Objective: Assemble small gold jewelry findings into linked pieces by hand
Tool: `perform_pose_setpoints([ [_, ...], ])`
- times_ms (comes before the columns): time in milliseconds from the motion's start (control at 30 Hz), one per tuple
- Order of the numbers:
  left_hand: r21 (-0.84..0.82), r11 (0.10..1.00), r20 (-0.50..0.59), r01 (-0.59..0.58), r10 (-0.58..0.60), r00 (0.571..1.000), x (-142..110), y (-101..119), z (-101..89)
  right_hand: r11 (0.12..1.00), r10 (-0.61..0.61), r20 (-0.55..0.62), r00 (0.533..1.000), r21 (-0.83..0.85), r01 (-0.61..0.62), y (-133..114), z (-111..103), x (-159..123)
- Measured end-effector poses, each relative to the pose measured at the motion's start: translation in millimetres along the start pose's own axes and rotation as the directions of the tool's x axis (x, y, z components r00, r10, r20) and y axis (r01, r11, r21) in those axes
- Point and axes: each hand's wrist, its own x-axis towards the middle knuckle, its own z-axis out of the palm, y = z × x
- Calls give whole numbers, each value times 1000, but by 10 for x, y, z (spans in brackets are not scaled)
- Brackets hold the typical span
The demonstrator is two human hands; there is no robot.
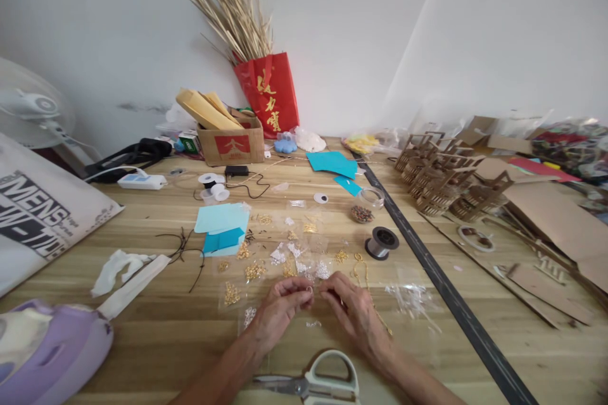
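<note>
My left hand (285, 304) is closed in a pinch on a small metal ring (310, 289) that shows at its fingertips. A short way to the right, my right hand (349, 307) is also pinched; whatever lies between its fingertips is too small to make out. Just beyond both hands are small bags of silvery findings (323, 269) and gold-coloured findings (255, 271). A gold chain (367, 278) runs beside and partly behind my right hand. Scissors with pale handles (332, 370) lie on the table in front of me, below my hands.
A wire spool (381, 243) and a dish of brown beads (361, 214) stand to the right. Blue paper pieces (222, 228) lie left. Small wooden chairs (437, 174) crowd the right side. A purple and white object (57, 348) occupies the near left.
</note>
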Motion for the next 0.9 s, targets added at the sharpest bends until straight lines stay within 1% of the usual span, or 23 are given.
perform_pose_setpoints([
  [100, 6, 1000, -11, 4, -4, 1000, -6, 10, 10, 1000, 5, 11, 1000, 22, -5, 8, 29, -7],
  [233, 3, 1000, -24, 13, -13, 1000, -21, 37, 43, 999, 9, -23, 1000, 42, -8, 9, 67, -21],
  [600, 8, 1000, -9, 23, -23, 1000, -24, 26, 44, 999, 16, -13, 1000, -31, -17, 13, 83, -36],
  [767, 18, 1000, -11, 19, -19, 1000, -26, 31, 55, 1000, 8, -21, 1000, -16, -9, 18, 92, -36],
  [900, 13, 1000, -1, 19, -19, 1000, -19, 28, 45, 999, 10, -23, 1000, -38, -11, 20, 96, -31],
])
